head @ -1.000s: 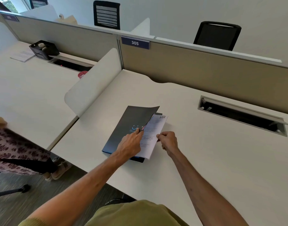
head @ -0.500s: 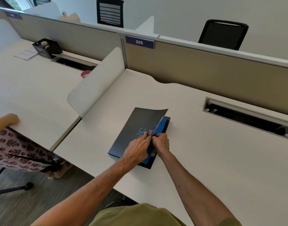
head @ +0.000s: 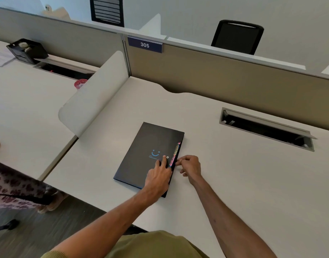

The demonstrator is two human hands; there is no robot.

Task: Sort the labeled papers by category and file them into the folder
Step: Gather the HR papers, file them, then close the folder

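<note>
Left hand (head: 160, 176) is pressing flat-fingered on the closed folder (head: 141, 155); right hand (head: 190, 167) is pinching its coloured tabs (head: 175, 153), light, slick, floppy, probably best gripped along that right edge

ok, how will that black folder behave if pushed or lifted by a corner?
The folder lies thin and flat, so it is probably light and would sag if lifted by a corner. Its smooth cover on the smooth desk suggests it slides easily; the left hand presses it. The coloured tabs at its right edge might bend.
</note>
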